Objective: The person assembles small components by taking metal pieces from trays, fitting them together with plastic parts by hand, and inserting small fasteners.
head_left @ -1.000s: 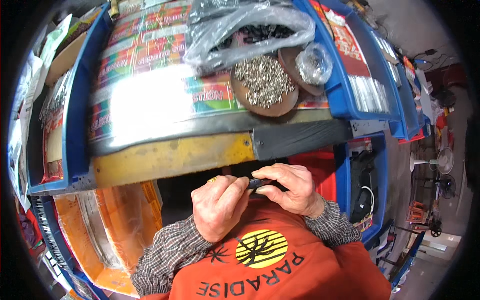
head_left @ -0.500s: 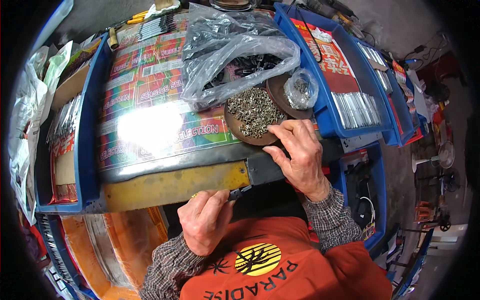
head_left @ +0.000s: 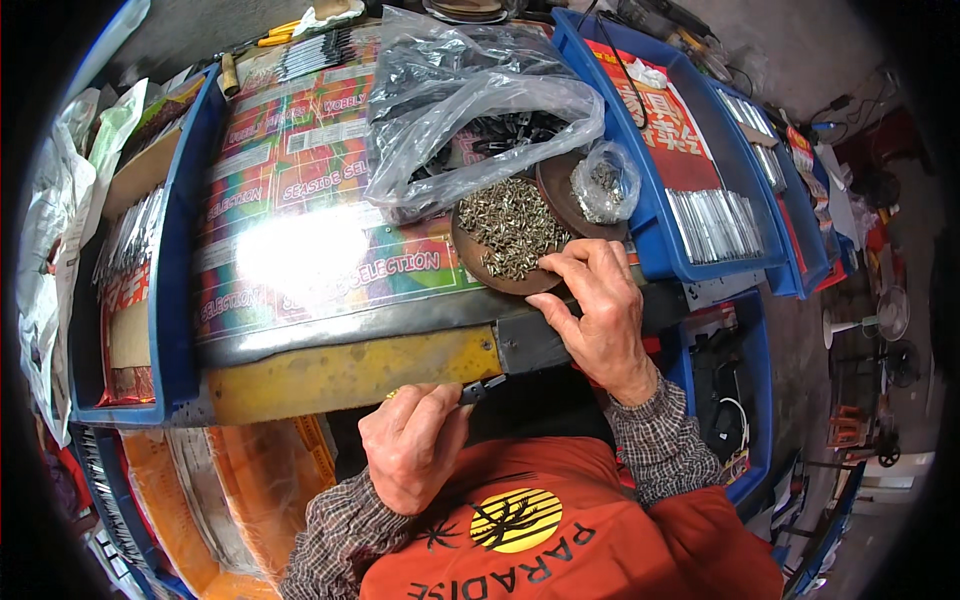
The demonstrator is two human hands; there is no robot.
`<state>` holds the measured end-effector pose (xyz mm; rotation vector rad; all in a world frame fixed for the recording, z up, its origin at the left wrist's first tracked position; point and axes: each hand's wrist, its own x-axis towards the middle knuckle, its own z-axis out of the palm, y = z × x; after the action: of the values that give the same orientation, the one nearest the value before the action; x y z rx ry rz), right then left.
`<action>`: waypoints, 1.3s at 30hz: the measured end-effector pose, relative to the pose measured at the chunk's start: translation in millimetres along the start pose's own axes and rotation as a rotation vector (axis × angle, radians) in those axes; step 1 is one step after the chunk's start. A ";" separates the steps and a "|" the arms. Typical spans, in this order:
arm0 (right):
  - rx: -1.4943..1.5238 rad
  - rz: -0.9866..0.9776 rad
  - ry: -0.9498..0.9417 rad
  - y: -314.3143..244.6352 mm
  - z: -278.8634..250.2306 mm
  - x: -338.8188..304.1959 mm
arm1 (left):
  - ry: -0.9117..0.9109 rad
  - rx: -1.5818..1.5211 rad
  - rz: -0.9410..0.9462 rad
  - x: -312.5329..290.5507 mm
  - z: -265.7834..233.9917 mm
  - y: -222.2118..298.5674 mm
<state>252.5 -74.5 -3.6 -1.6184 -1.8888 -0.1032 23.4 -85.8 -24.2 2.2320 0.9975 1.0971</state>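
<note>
My left hand (head_left: 413,445) is closed, pinching a small black plastic part (head_left: 484,389) just off the bench's near edge. My right hand (head_left: 603,322) reaches over the near right rim of a round brown dish (head_left: 520,285). Its index fingertip touches a heap of small shiny metal pins (head_left: 512,225), while the thumb stays apart, below the rim. No pin is visible between thumb and finger. Behind the dish lies a clear plastic bag (head_left: 480,90), its mouth toward me, with many black parts (head_left: 515,132) inside.
A second brown dish (head_left: 560,190) with a small clear bag (head_left: 606,185) stands beside the first. Blue trays with metal strips flank the bench, one at left (head_left: 178,290) and one at right (head_left: 720,268). A yellow strip (head_left: 350,372) runs along the bench's front edge.
The black part in my left hand has tilted and now sticks out further past the fingertips. My right hand stays at the dish with almost no movement.
</note>
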 end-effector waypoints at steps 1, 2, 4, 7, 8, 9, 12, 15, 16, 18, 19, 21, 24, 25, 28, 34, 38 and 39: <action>0.012 0.010 0.009 0.6 -1.1 -0.8 | -0.003 -0.010 0.001 -0.2 0.0 0.4; 0.026 0.019 0.018 0.8 -1.5 -1.5 | -0.005 -0.018 0.001 -0.7 -0.3 0.8; 0.060 0.028 0.028 1.7 0.2 -2.0 | 0.001 -0.016 0.001 -1.6 -1.3 1.5; 0.103 0.048 0.036 4.2 -1.0 -2.9 | 0.007 -0.021 0.006 -2.2 -1.2 3.0; 0.119 0.055 0.037 5.3 -1.0 -3.4 | 0.010 -0.022 0.011 -2.1 -0.8 3.2; 0.091 0.049 0.052 6.2 -0.1 -4.3 | 0.009 -0.022 0.005 -1.8 -0.4 3.3; 0.055 0.045 0.037 5.1 -3.3 -2.2 | 0.008 -0.020 0.004 -1.3 -1.8 5.1; 0.053 0.029 0.016 8.8 -4.6 -0.7 | 0.041 -0.034 0.021 -2.7 0.9 5.0; 0.058 0.028 0.003 10.0 -4.4 -0.6 | 0.040 -0.032 0.016 -3.8 1.2 5.3; 0.094 0.011 -0.004 9.4 -5.6 2.5 | 0.043 -0.043 0.011 -4.2 0.7 6.0; 0.145 0.045 -0.029 9.1 -5.5 3.1 | 0.043 -0.040 0.009 -4.4 0.2 6.3; 0.193 0.079 -0.053 9.4 -5.4 2.9 | 0.037 -0.049 0.005 -4.8 0.5 6.7; 0.174 0.038 -0.026 8.0 -5.9 1.0 | 0.022 -0.048 -0.001 -4.9 -0.2 8.9; 0.181 0.031 -0.014 5.3 -7.2 -1.2 | 0.022 -0.048 0.000 -4.7 -1.0 10.4; 0.344 0.069 -0.073 -14.0 -13.1 -9.2 | -0.026 -0.046 -0.040 -5.2 -2.4 11.3; 0.742 0.012 -0.191 -44.1 -8.2 -27.7 | -0.066 -0.061 -0.060 -5.6 -1.6 15.9; 0.751 0.007 -0.221 -45.8 -7.3 -31.4 | -0.045 -0.044 -0.017 -4.2 -1.1 19.4; 0.753 0.006 -0.221 -46.1 -7.5 -32.4 | -0.037 -0.036 0.004 -4.4 -0.4 19.3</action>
<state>214.8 -116.7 1.4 -1.1347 -1.7628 0.7301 29.0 -101.3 -13.2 2.2188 0.9511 1.0636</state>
